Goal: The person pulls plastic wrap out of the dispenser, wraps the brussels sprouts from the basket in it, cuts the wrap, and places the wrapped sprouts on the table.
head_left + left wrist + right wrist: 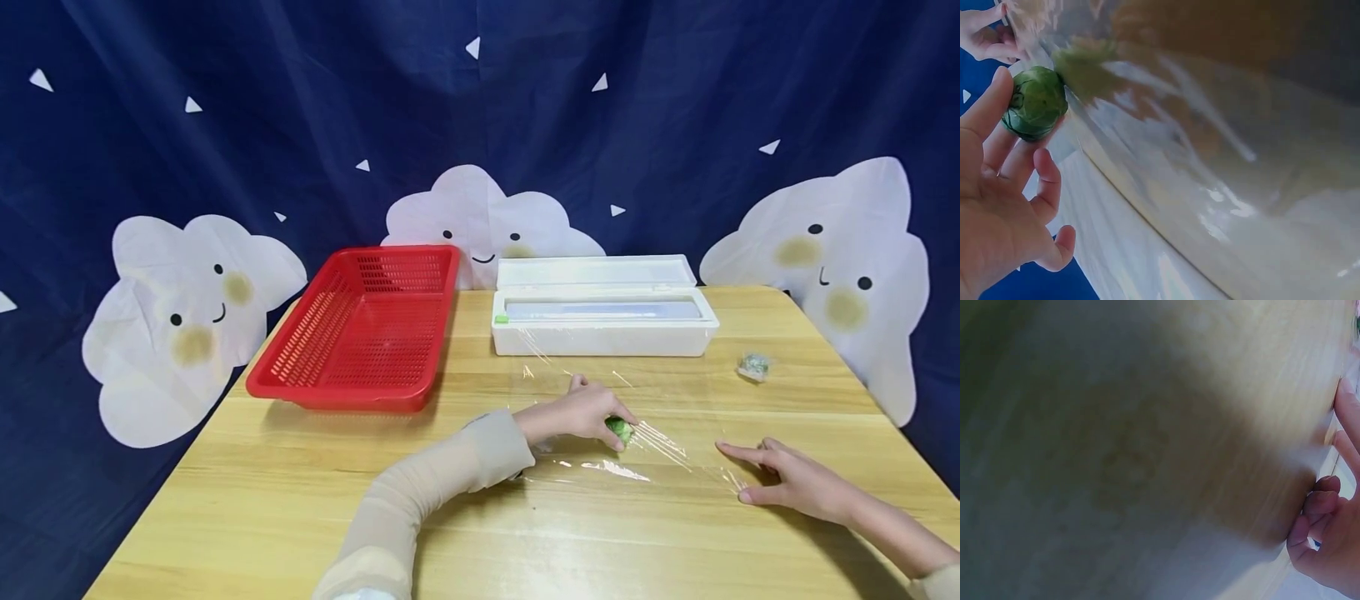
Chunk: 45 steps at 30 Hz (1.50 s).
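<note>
In the head view my left hand (588, 410) reaches across the table and pinches a Brussels sprout (619, 430) between thumb and fingers. The left wrist view shows the green leafy ball (1036, 103) held at the fingertips of that hand (1013, 181). A sheet of clear cling film (615, 471) lies spread below, with creases running from the sprout toward the right hand. My right hand (802, 482) has its thumb at the film's near right corner and its index finger stretched out, the two tips well apart. Its other fingers (1322, 500) are bent in the right wrist view.
Behind the film stands a white cling film dispenser box (603, 340) with its lid raised and a green slider at the left end. A red perforated basket (352, 396) sits at the back left. Toward the right lies a small film-wrapped green item (753, 367).
</note>
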Motion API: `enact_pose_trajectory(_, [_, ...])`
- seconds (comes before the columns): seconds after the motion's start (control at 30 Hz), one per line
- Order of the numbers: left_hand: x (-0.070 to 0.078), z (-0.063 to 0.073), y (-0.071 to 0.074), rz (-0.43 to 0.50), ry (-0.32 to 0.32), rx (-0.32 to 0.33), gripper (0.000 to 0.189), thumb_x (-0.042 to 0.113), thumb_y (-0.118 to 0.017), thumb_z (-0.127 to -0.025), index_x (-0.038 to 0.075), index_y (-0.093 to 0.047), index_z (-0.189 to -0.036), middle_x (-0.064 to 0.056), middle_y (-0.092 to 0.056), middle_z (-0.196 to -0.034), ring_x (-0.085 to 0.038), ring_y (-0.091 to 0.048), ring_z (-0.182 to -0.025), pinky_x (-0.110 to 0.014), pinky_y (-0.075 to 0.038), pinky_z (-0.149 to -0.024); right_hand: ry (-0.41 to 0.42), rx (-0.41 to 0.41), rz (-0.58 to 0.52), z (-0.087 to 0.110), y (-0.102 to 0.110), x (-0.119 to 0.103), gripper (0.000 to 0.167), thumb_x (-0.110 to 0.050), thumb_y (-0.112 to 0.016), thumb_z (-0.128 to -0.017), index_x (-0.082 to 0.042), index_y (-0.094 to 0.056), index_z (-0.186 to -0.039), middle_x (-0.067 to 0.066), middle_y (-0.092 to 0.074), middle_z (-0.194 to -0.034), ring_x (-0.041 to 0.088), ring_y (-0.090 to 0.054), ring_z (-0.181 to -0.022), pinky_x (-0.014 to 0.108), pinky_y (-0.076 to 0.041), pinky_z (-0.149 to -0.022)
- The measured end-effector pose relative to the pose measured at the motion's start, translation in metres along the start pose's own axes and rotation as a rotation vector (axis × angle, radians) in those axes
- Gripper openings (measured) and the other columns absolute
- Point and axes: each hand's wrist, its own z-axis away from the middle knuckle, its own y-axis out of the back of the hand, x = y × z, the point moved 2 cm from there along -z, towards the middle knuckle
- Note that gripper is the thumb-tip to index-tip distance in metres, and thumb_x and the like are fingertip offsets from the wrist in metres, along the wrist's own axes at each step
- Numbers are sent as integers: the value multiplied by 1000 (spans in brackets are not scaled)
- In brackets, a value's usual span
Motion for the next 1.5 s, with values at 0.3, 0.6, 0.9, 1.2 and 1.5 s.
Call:
enact_pose_trajectory(0.3, [8,-3,1,-75,15,-14,48,43,-72,-73,34,-59,-119,20,-64,-103,-1,-42,-69,-33,-21,-88,-33,-2,12,0,1,-3,63,-17,-71,-77,-22,-46,-135,-2,-30,-74,-3,-22,-63,22,-20,-49])
enact_pose_trajectory(0.6, [5,6,9,-37,1,13,56,43,-71,-73,33,-54,-125,19,-65,-97,-1,-39,-67,-28,-21,-82,-26,4,11,0,0,-3,65,-16,-71,-76,-22,-45,-135,-2,-31,-75,-2,-22,-64,22,-21,-49])
enact_pose_trajectory(0.9, [-6,21,16,-11,51,50,53,39,-72,-73,31,-57,-123,17,-57,-121,-1,-42,-77,-27,-21,-82,-28,10,33,1,0,-3,66,-16,-71,-76,-26,-44,-135,-2,-31,-74,-2,-22,-63,22,-21,-50])
enact_pose_trajectory(1.2, [-5,27,7,-7,-9,5,58,36,-71,-76,31,-50,-130,15,-55,-125,-2,-40,-83,-27,-21,-80,10,17,28,0,-3,-2,66,-14,-71,-76,-24,-45,-135,-2,-30,-74,-2,-22,-64,21,-20,-50])
enact_pose_trajectory(1.5, [-6,27,7,21,1,1,68,35,-70,-77,31,-39,-137,14,-53,-127,-5,-40,-91,-28,-21,-85,-3,0,17,0,-2,-1,66,-15,-71,-77,-24,-43,-135,-2,-29,-74,-2,-21,-63,22,-19,-49])
